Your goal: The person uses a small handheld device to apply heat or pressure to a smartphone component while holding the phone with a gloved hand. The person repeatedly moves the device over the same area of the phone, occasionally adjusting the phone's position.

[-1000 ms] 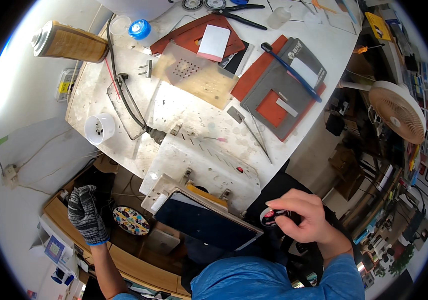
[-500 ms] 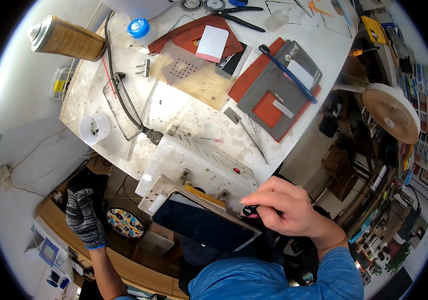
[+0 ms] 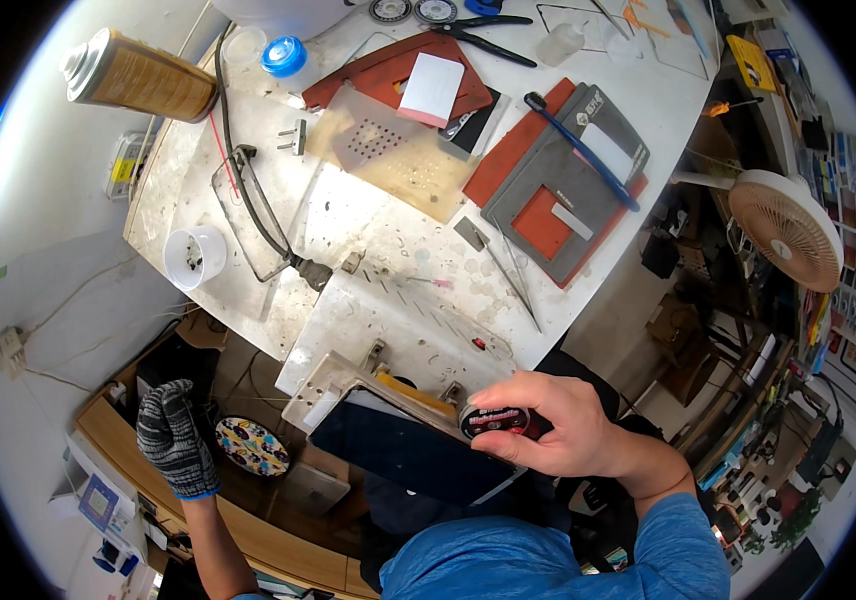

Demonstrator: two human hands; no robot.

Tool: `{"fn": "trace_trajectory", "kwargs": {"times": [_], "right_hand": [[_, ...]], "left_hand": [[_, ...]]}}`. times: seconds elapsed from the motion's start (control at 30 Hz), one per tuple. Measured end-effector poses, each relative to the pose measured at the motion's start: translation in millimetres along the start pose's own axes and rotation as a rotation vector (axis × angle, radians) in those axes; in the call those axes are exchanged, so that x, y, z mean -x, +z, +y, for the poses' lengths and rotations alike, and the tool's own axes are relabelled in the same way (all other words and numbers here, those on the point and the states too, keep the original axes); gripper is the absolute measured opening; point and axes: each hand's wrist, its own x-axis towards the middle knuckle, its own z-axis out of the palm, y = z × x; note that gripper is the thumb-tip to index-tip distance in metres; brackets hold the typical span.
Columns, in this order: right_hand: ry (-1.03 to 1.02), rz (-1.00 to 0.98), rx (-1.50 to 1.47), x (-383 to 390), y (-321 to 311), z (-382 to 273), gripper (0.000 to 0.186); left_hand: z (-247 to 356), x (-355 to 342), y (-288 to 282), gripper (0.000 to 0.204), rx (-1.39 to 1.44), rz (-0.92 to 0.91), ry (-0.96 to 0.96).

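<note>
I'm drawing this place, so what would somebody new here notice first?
Probably the bare right hand, right of the middle, holding a small dark oval thing near the dark flat panel. Then the left hand in its grey knitted glove, at the lower left. The golden spray can at the upper left and the round fan at the right stand out too.

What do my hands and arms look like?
Your left hand wears a knitted glove in mottled black and grey with a blue edge. Your right hand is bare. A blue sleeve covers the right arm, stopping short of the wrist.
</note>
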Motion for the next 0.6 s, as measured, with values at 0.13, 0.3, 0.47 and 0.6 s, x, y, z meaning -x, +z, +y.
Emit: {"fn": "trace_trajectory", "kwargs": {"times": [0.13, 0.3, 0.47, 0.6], "right_hand": [[-0.022, -0.024, 0.032, 1.8, -2.0, 0.3, 0.035], [0.007, -0.023, 0.017, 8.6, -4.2, 0.0, 0.034], [0.039, -0.004, 0.026, 21.7, -6.4, 2.4, 0.033], [0.033, 0.022, 0.022, 30.9, -6.7, 5.1, 0.033]], "left_hand": [[9.4, -1.9, 3.8, 0.021, -0.016, 0.015, -0.042], [15.3, -1.3, 3.5, 0.02, 0.006, 0.005, -0.044], [27.5, -2.8, 8.2, 0.017, -0.002, -0.024, -0.009], [36.9, -3.6, 10.8, 0.014, 0.008, -0.047, -0.002]]}}
